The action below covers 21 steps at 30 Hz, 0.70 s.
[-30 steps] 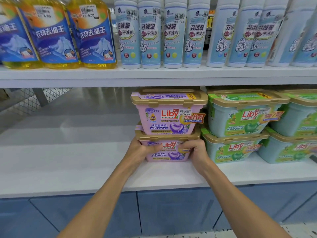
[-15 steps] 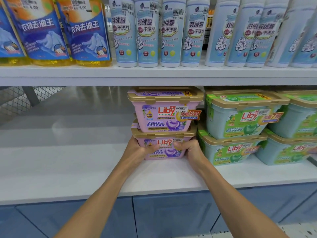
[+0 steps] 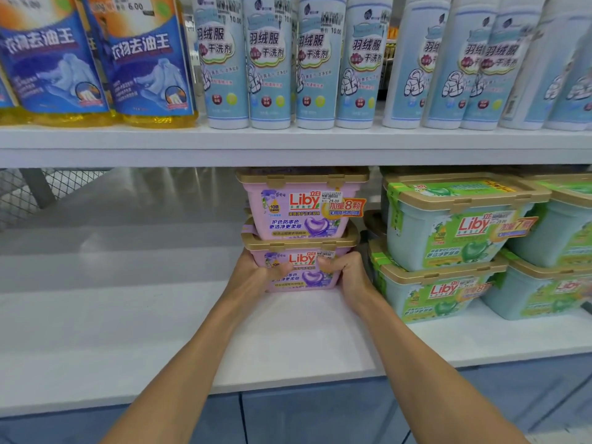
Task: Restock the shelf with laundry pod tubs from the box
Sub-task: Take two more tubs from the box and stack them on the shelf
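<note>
Two pink Liby laundry pod tubs with gold lids stand stacked on the white lower shelf [image 3: 128, 331]. My left hand [image 3: 256, 277] grips the left front corner of the bottom pink tub [image 3: 304, 277], thumb across its front. My right hand [image 3: 344, 274] grips its right front corner the same way. The top pink tub [image 3: 301, 206] rests on it, close under the upper shelf. The box is not in view.
Green Liby tubs [image 3: 455, 225] are stacked two high just right of the pink stack, with a narrow gap between. The upper shelf [image 3: 288, 145] carries yellow detergent bottles [image 3: 147, 65] and pale blue bottles [image 3: 320, 59]. Wire mesh [image 3: 38, 193] backs the far left.
Both hands have pushed the pink stack a little further back on the shelf, keeping the same grip. The view has shifted slightly right and closer.
</note>
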Each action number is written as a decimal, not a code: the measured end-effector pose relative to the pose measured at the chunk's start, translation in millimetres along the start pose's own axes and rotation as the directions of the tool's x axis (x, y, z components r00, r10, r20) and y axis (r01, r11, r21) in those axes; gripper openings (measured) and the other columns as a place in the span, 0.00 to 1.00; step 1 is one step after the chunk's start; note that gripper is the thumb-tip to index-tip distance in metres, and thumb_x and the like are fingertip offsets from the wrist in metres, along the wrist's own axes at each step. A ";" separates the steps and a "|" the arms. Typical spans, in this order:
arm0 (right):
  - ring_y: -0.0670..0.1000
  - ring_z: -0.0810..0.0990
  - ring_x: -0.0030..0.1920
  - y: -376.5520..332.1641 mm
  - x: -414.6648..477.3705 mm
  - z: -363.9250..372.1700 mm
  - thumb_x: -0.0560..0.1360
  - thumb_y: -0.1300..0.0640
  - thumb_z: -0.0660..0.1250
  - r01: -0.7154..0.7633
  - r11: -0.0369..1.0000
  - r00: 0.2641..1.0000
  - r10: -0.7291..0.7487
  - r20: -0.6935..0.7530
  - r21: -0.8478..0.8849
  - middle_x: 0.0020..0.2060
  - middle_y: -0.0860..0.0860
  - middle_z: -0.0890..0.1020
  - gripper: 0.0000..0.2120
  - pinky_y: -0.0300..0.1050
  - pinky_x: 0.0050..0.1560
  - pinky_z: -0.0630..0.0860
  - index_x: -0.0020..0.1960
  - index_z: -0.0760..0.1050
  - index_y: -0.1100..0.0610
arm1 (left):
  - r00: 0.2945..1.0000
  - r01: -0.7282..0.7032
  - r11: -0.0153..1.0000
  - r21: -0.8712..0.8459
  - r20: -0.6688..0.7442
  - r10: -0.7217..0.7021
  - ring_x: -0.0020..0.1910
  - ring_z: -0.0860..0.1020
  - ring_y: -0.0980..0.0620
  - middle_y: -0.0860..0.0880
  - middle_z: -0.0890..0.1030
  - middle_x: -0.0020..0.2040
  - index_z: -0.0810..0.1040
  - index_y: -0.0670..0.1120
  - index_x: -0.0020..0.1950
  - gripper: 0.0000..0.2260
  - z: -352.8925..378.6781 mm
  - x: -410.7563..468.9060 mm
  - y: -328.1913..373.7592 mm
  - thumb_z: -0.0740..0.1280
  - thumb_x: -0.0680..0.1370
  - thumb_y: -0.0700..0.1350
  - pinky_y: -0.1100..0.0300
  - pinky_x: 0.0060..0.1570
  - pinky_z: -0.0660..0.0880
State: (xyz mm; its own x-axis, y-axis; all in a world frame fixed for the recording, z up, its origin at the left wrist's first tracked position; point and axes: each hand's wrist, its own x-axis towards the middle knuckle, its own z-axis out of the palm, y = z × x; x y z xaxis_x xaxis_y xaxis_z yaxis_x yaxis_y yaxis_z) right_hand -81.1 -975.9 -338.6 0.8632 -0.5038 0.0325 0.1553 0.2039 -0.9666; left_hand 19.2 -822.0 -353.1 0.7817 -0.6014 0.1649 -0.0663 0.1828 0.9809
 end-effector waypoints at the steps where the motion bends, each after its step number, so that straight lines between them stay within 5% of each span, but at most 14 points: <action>1: 0.64 0.84 0.54 -0.1 1.7 0.2 0.58 0.62 0.72 0.002 1.000 1.000 -0.002 -0.010 0.009 0.54 0.61 0.85 0.23 0.66 0.59 0.78 0.54 0.82 0.60 | 1.000 -0.004 1.000 -0.005 0.004 0.004 0.57 0.85 0.45 0.46 0.86 0.59 0.75 0.44 0.68 0.26 0.6 1.5 -0.6 0.75 0.72 0.31 0.51 0.50 0.84; 11: 0.62 0.85 0.52 -0.9 6.1 2.4 0.57 0.64 0.71 -0.003 0.999 0.999 0.005 -0.046 0.037 0.51 0.59 0.86 0.21 0.61 0.57 0.81 0.50 0.82 0.57 | 1.000 -0.013 1.000 0.011 0.007 0.013 0.59 0.84 0.45 0.46 0.85 0.61 0.74 0.44 0.69 0.30 1.0 6.6 -5.2 0.79 0.70 0.38 0.45 0.55 0.82; 16: 0.62 0.85 0.51 1.4 4.7 3.9 0.57 0.63 0.72 -0.017 0.999 0.996 0.021 -0.088 0.045 0.52 0.59 0.86 0.24 0.58 0.52 0.82 0.53 0.81 0.58 | 1.000 -0.009 1.000 0.030 -0.021 0.009 0.57 0.85 0.48 0.49 0.85 0.60 0.74 0.47 0.68 0.26 1.7 2.4 -5.2 0.77 0.72 0.37 0.55 0.50 0.83; 21: 0.53 0.85 0.43 6.1 0.8 4.1 0.68 0.72 0.73 0.036 0.999 0.973 -0.028 -0.228 0.030 0.46 0.52 0.86 0.22 0.39 0.33 0.81 0.58 0.77 0.56 | 0.997 0.013 0.995 0.101 -0.074 -0.005 0.58 0.84 0.53 0.53 0.85 0.59 0.75 0.52 0.67 0.26 0.6 -0.2 -7.1 0.79 0.71 0.43 0.49 0.58 0.82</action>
State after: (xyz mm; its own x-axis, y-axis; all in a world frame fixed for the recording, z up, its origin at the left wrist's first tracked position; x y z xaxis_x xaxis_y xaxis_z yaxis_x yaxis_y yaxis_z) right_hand -77.5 -971.6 -343.4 0.7265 -0.6872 0.0009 0.2006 0.2108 -0.9567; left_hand 19.1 -823.7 -360.1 0.8257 -0.5433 0.1518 -0.1185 0.0961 0.9883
